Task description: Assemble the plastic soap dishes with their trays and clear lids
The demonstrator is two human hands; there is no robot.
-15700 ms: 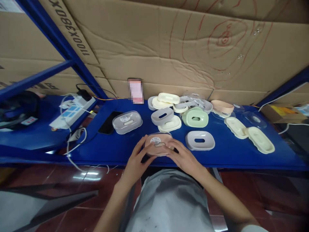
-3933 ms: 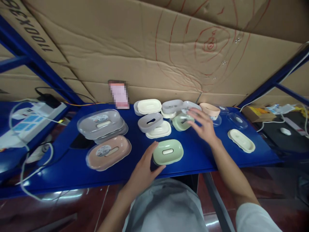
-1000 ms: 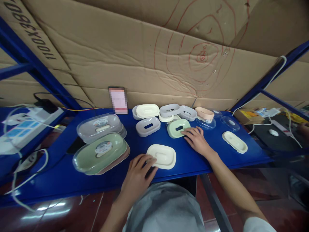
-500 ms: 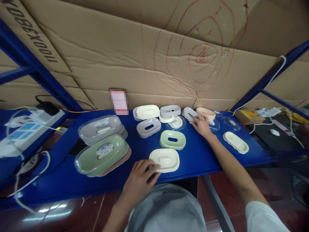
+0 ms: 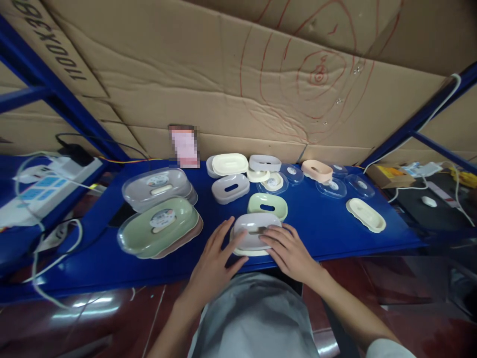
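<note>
A grey oval soap dish with a slot in its floor sits over a cream oval base near the table's front edge. My right hand has its fingers over the dish's right end, gripping it. My left hand is around the left end, its fingers at the dish and its thumb low beside the cream base. Whether dish and base are seated together is hidden by my fingers. Just behind them stands a green slotted dish, partly covered by the grey one.
Left lie a lidded green dish and a lidded grey dish, both stacked on others. Farther back are a grey dish, a peach dish and clear lids. A cream base lies right; a phone leans behind.
My right hand has brought the grey dish from the back of the table onto the cream base. Before that, the green dish came forward from the back. My left hand has stayed by the base.
</note>
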